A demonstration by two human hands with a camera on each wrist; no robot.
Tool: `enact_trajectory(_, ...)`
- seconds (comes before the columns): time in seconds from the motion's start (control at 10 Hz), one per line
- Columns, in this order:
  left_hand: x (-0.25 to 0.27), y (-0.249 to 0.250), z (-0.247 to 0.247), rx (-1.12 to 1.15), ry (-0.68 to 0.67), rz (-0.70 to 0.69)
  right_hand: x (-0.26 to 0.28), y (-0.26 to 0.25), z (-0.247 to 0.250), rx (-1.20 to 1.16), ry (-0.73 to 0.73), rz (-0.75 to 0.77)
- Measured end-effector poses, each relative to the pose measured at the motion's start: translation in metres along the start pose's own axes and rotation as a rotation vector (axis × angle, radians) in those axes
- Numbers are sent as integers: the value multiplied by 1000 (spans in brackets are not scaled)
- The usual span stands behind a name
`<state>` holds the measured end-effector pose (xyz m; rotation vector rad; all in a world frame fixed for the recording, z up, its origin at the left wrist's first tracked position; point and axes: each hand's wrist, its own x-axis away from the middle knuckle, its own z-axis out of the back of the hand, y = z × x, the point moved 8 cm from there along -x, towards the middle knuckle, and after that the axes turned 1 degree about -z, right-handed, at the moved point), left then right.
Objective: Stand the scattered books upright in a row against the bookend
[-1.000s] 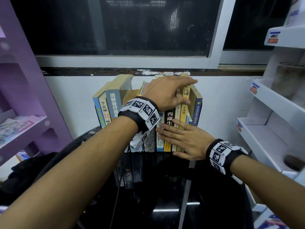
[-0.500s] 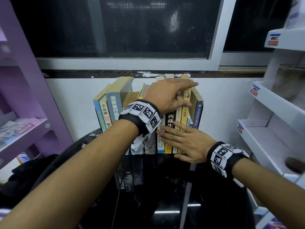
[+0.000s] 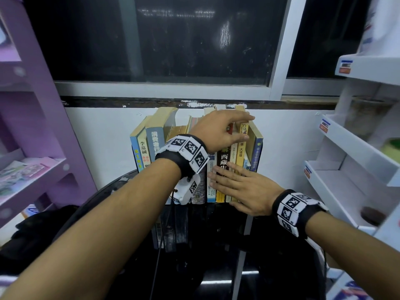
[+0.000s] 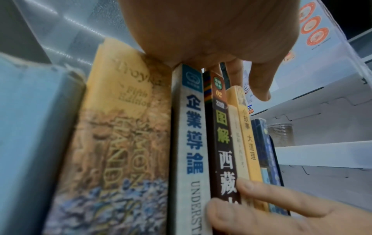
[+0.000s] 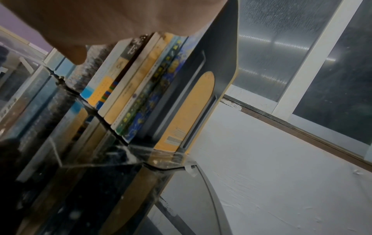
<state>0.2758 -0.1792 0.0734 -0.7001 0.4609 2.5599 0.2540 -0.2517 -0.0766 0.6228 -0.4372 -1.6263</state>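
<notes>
A row of books (image 3: 224,161) stands upright on a glossy black table (image 3: 216,267) against the white wall. A dark metal bookend (image 5: 203,68) closes the right end, beside a blue book (image 3: 257,152). My left hand (image 3: 249,127) lies on the tops of the right-hand books. Its fingers reach over a yellow book (image 3: 240,152) and its thumb hangs just in front of the spines. My right hand (image 3: 225,180) presses flat, with straight fingers (image 4: 261,194), on the lower spines of the black and yellow books. The books at the left end (image 3: 155,144) lean slightly.
A purple shelf unit (image 3: 32,126) stands at the left. White shelves (image 3: 357,159) stand close on the right. A dark window (image 3: 173,40) sits above the wall behind the row. Something black (image 3: 43,230) lies low at the left beside the table.
Both hands keep their places on the row of books. Only the view has shifted a little.
</notes>
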Motion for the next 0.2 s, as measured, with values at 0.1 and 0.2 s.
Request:
enact_trajectory(0.1, 11, 2, 5, -19, 25, -14, 1, -1, 15, 6, 20, -2)
enact_trajectory(0.2, 25, 4, 18, 4, 83, -16, -3, -3, 28, 24, 53, -25)
